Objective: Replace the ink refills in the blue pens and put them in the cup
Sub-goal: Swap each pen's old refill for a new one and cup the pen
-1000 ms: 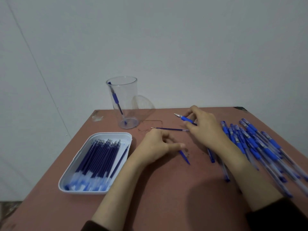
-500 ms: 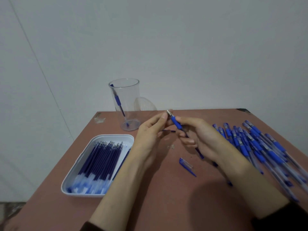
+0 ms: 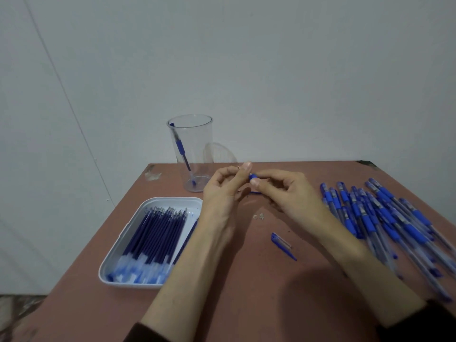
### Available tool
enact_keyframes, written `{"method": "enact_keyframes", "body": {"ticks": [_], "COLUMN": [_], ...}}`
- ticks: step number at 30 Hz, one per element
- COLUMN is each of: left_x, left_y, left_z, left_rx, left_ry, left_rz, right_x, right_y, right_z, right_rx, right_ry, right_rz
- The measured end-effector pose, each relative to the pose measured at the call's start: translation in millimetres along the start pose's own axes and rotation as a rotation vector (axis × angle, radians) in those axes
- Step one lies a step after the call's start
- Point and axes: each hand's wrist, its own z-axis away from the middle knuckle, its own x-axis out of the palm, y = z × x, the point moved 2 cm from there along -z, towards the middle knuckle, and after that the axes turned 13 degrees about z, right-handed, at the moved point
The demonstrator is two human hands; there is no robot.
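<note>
Both hands meet above the middle of the table. My right hand (image 3: pixel 283 193) grips a blue pen (image 3: pixel 252 177), of which only the blue grip end shows between the fingers. My left hand (image 3: pixel 222 193) pinches the pen's tip end with thumb and fingers. A loose refill (image 3: pixel 255 193) lies on the table under the hands. A clear plastic cup (image 3: pixel 191 149) stands behind, holding one blue pen (image 3: pixel 181 150). A white tray (image 3: pixel 116 250) at the left holds several dark blue refills (image 3: pixel 153 233). Several blue pens (image 3: pixel 385 218) lie piled at the right.
A blue pen cap (image 3: pixel 282 244) lies on the brown table (image 3: pixel 246 304) in front of the hands. Small scraps (image 3: pixel 259 216) lie near it. A crumpled bit of clear plastic (image 3: pixel 153 174) sits at the far left corner. A white wall stands right behind the table.
My hands rose from the table and came together. The right hand brought the pen up, and the left hand went from resting on the table to pinching the pen's tip end.
</note>
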Motion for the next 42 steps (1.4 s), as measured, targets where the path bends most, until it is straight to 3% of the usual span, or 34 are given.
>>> {"method": "enact_keyframes", "body": {"ticks": [4, 7, 16, 24, 28, 33, 37, 42], "left_x": [3.1, -2.4, -4.8, -2.1, -5.6, -12.0, -12.4, -10.4], "left_y": [1.1, 1.1, 3.9, 4.0, 1.5, 2.7, -4.8, -9.2], "left_z": [0.5, -0.4, -0.2, -1.2, -2.1, -5.2, -2.7, 4.8], "left_rx": [-0.059, -0.052, 0.05, -0.004, 0.061, 0.185, 0.176, 0.007], "left_ry": [-0.06, -0.003, -0.043, -0.046, 0.015, 0.051, -0.076, -0.341], "left_rz": [0.043, -0.025, -0.137, -0.204, -0.298, -0.635, -1.049, -1.303], "right_x": [-4.1, -13.6, -13.5, -14.4, -17.1, -28.1, -32.9, -30.1], "right_y": [14.7, 24.6, 14.8, 17.6, 19.3, 28.4, 29.9, 30.0], "right_z": [-6.0, -10.6, -4.7, -5.6, -7.1, -10.7, -11.1, -10.8], "right_rx": [0.055, 0.094, 0.009, 0.0, 0.015, 0.109, 0.12, 0.122], "right_ry": [0.118, 0.198, 0.055, 0.05, 0.063, 0.187, 0.238, 0.203], "right_rz": [0.068, 0.094, 0.116, 0.17, 0.232, 0.315, 0.339, 0.349]}}
